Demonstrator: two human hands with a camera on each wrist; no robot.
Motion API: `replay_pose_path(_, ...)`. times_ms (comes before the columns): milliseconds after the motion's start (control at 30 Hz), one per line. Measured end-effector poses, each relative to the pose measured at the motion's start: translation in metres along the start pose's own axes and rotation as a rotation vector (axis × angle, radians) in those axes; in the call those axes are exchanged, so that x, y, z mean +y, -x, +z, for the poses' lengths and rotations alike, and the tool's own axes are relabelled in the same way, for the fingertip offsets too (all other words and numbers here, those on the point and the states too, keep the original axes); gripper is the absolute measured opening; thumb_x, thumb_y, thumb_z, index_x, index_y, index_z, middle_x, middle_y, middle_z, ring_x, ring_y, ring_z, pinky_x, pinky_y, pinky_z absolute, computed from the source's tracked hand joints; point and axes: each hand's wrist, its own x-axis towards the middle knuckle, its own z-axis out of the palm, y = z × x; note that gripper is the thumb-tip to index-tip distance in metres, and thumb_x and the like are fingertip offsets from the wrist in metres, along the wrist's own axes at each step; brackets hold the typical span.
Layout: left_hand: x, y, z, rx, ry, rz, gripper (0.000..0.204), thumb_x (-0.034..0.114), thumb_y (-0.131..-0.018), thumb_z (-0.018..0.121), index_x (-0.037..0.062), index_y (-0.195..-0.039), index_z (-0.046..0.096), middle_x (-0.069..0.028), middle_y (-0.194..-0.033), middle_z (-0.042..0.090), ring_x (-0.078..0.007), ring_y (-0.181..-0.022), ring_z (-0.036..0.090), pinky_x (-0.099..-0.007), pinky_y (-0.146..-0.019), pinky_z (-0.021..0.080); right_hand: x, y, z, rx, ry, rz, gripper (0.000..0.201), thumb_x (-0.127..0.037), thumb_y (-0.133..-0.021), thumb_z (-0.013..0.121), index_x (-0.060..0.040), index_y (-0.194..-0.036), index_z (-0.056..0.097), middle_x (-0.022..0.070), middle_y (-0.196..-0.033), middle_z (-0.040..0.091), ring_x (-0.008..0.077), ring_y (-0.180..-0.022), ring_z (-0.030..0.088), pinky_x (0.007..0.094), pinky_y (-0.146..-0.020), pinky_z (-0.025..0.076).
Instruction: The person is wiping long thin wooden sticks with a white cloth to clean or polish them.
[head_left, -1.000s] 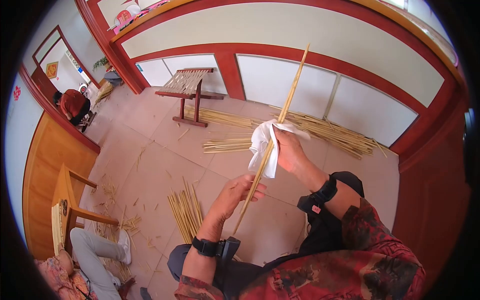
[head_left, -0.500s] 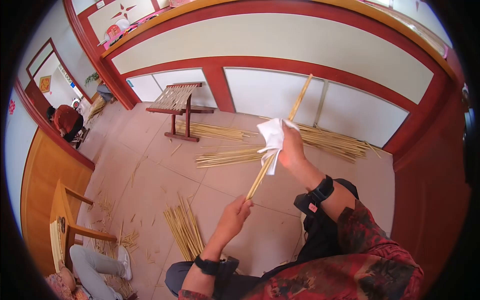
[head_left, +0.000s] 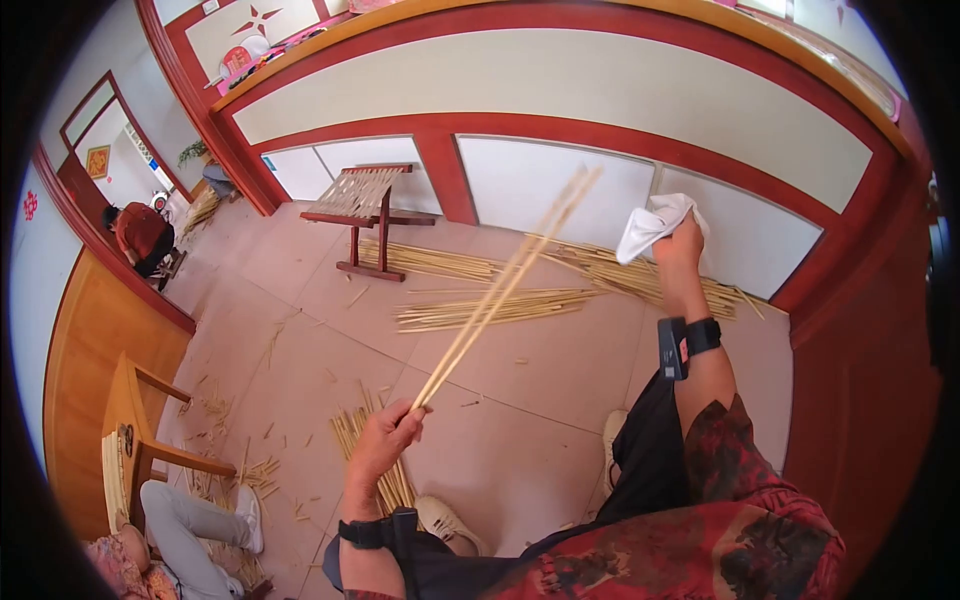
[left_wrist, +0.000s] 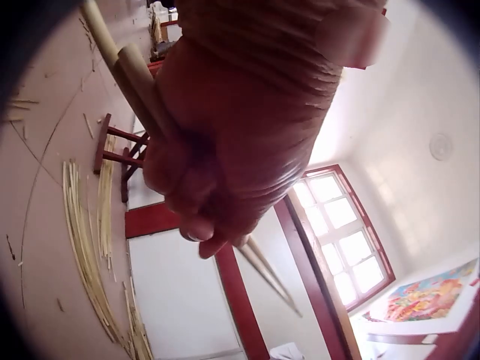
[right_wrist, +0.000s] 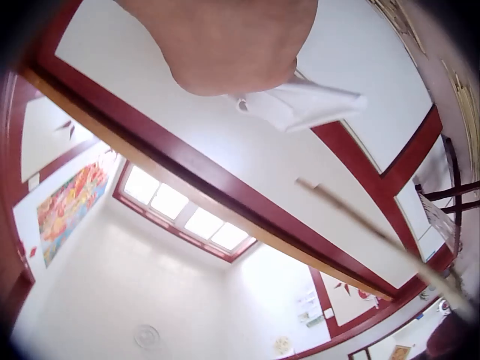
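My left hand [head_left: 385,440] grips the lower ends of two thin tan sticks [head_left: 482,318], which slant up and away with their far ends blurred. In the left wrist view the fingers of the left hand [left_wrist: 232,127] are curled round the sticks [left_wrist: 124,71]. Off to the right, my right hand [head_left: 682,250] holds a crumpled white cloth [head_left: 655,226], apart from the sticks. The right wrist view has the cloth [right_wrist: 300,105] hanging out of the right hand [right_wrist: 232,45], whose fingertips are hidden.
Bundles of sticks [head_left: 500,308] lie on the floor by the white-panelled counter [head_left: 560,190]; another bundle [head_left: 350,430] is beside my left leg. A woven-top stool [head_left: 365,195] stands behind. At lower left a seated person's leg [head_left: 195,515] shows near a wooden bench [head_left: 125,400].
The cloth has come off the sticks and moved right and up with my right hand. My left hand took hold of the sticks' lower ends and has moved left.
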Motion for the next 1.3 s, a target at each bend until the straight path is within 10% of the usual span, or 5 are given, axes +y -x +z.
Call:
replay_pose_path(200, 0.016, -0.016, 0.033, 0.07, 0.352, 0.035, 0.021, 0.019, -0.087, 0.044, 0.0015, -0.093, 0.054, 0.0008, -0.062, 0.052, -0.0027, -0.046, 0.039, -0.0162, -0.041, 0.032, 0.042, 0.098, 0.011, -0.596, 0.2, 0.616, 0.026, -0.022, -0.088, 0.039, -0.0004, -0.099, 0.049, 0.0095, -0.088, 0.056, 0.0201, -0.082, 0.055, 0.0339, -0.072, 0.046)
replay_pose_path(433, 0.022, -0.036, 0.073, 0.142, 0.534, 0.078, 0.014, 0.016, -0.085, 0.048, 0.003, -0.085, 0.052, 0.0003, -0.062, 0.052, -0.0026, -0.045, 0.04, -0.0156, -0.041, 0.032, 0.076, 0.212, -0.016, -0.711, 0.318, 0.832, 0.024, -0.018, -0.087, 0.042, 0.0021, -0.098, 0.046, 0.0084, -0.092, 0.054, 0.0141, -0.081, 0.054, 0.0285, -0.072, 0.045)
replay_pose_path(733, 0.02, -0.037, 0.101, 0.108, 0.251, 0.147, 0.014, 0.018, -0.086, 0.046, 0.0052, -0.082, 0.047, 0.0046, -0.059, 0.041, -0.003, -0.049, 0.035, -0.0181, -0.042, 0.031, 0.087, 0.198, -0.008, -0.551, 0.34, 0.663, 0.022, -0.019, -0.087, 0.038, 0.0003, -0.091, 0.048, 0.0097, -0.084, 0.055, 0.0182, -0.076, 0.056, 0.031, -0.066, 0.047)
replay_pose_path(1133, -0.019, -0.001, 0.014, 0.057, -0.235, 0.157, 0.016, 0.02, -0.085, 0.048, 0.0049, -0.089, 0.05, -0.0081, -0.062, 0.045, -0.0143, -0.059, 0.042, -0.0276, -0.056, 0.038, 0.012, -0.029, -0.016, -0.15, 0.054, 0.018, 0.019, -0.014, -0.083, 0.041, 0.0006, -0.087, 0.051, 0.0155, -0.085, 0.056, 0.0317, -0.078, 0.057, 0.0462, -0.067, 0.049)
replay_pose_path(1300, -0.022, -0.004, 0.003, 0.18, -0.269, 0.024, 0.023, 0.023, -0.085, 0.046, 0.002, -0.093, 0.052, -0.009, -0.066, 0.049, -0.0166, -0.063, 0.046, -0.0277, -0.06, 0.039, 0.003, -0.004, -0.011, -0.174, -0.027, 0.096, 0.017, -0.014, -0.083, 0.04, -0.0011, -0.088, 0.05, 0.0128, -0.082, 0.054, 0.0301, -0.076, 0.056, 0.0455, -0.068, 0.048)
